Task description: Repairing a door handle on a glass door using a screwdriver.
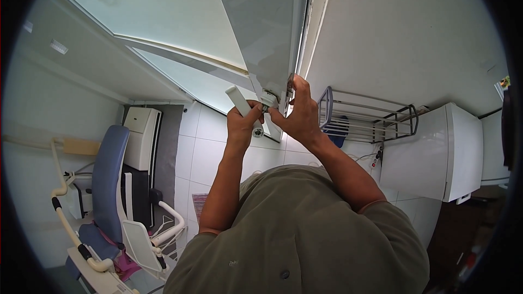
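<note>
A white lever door handle (236, 98) is gripped in my left hand (243, 124), with the fingers closed round its bar. The handle's neck points at a pale round mount (269, 98) on the door (267, 27); whether the two are joined I cannot tell. My right hand (303, 114) reaches round the door's edge. Its thumb touches the handle's neck, while its bent fingers press by a dark metal lock piece (290, 84) at the edge. The lower fingers of both hands are partly hidden.
Right of me a metal wire rack (370, 111) is near a white cabinet-like appliance (422, 152). To the left stand a blue padded chair (109, 177) with pale tubular arms and a white-and-black machine (140, 136). White tiles (207, 155) cover the floor.
</note>
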Available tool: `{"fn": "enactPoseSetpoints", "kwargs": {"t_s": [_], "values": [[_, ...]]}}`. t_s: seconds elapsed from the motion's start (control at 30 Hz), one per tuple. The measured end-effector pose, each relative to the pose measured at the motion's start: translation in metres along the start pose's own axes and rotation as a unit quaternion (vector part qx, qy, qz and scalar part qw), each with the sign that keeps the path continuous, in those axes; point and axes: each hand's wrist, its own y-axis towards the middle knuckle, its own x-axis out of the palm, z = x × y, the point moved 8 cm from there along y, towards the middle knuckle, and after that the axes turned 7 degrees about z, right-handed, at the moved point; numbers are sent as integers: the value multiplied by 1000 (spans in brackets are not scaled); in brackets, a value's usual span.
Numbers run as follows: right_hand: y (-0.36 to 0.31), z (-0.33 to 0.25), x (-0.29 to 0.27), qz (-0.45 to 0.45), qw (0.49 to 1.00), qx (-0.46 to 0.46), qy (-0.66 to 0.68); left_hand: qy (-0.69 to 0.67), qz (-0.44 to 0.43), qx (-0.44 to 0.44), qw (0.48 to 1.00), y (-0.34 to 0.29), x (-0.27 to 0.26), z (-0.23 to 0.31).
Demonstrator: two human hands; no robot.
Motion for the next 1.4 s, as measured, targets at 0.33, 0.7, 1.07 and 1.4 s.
{"fn": "enactPoseSetpoints", "kwargs": {"t_s": [0.33,0.7,1.07,1.4], "values": [[2,0,-1,-4,1000,8,12,-72,-24,-96,992,-3,1,-19],[1,3,2,-21,999,36,27,-101,-20,-122,987,-14,6,-6],[1,-1,0,-17,999,19,44,-110,5,-143,984,-18,13,-2],[-1,-2,0,14,1000,-10,22,-121,32,-165,978,-19,12,-3]]}}
